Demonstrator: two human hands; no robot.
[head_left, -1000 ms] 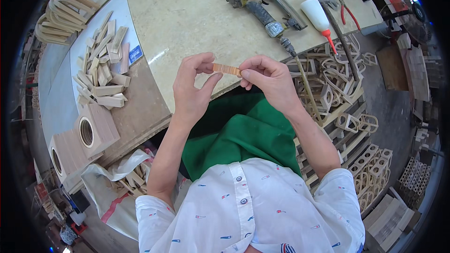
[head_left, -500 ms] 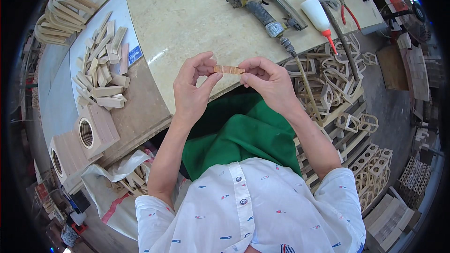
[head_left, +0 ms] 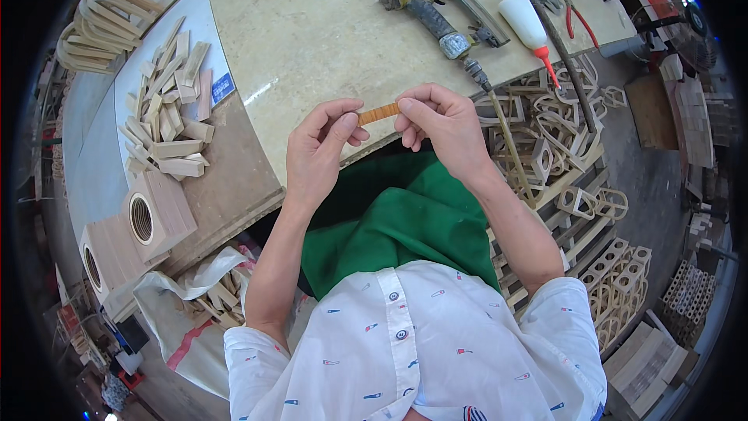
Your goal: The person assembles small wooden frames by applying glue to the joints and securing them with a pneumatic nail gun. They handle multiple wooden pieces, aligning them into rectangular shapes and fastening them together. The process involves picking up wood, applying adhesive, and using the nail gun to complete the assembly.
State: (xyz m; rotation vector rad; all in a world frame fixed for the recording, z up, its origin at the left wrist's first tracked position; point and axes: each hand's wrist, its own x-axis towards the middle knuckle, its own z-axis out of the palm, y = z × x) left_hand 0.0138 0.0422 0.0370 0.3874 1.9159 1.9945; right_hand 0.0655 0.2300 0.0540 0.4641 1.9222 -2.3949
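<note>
left hand (head_left: 318,157) pinches small wooden strip (head_left: 379,114) | right hand (head_left: 441,125) pinches its other end | above workbench (head_left: 312,31) edge

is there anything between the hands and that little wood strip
Nothing visible. Both hands already pinch the wood strip: the left hand has its left end, the right hand its right end. It is held above the table edge, apart from the nail gun.

Bright, even daylight fills the scene. A soft glare patch sits on the pale beige stone-look tabletop (head_left: 312,39). Shadows are faint. Focus is sharp centrally; fisheye bending and dark vignetting mark the rim.
</note>
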